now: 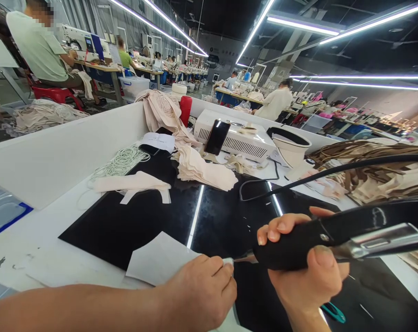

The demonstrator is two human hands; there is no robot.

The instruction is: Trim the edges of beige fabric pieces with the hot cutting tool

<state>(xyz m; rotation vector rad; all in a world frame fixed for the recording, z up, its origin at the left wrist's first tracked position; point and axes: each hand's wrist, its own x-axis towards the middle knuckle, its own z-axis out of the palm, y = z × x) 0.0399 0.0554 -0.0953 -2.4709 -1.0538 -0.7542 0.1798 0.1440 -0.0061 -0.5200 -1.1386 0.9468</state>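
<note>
My right hand (309,267) is wrapped round a black corded hand tool (295,242) with a metal lever and a thin metal tip. That tip points left and meets, or nearly meets, the edge pinched in my left hand (205,290). Closed fingers of the left hand grip a flat white piece (160,260), cloth or card, whose far part lies on the glossy black board (223,216). More of the white piece shows below the hand. Under my right wrist, a teal-handled tool (333,312) lies partly hidden.
Beige cut pieces (205,170) are stacked on the board's far side, near white strips (133,183) and pale green cord (122,161). A phone (217,137) leans on a vented white box (236,133). The tool's black cable (319,176) arches across the right. People work at sewing machines beyond.
</note>
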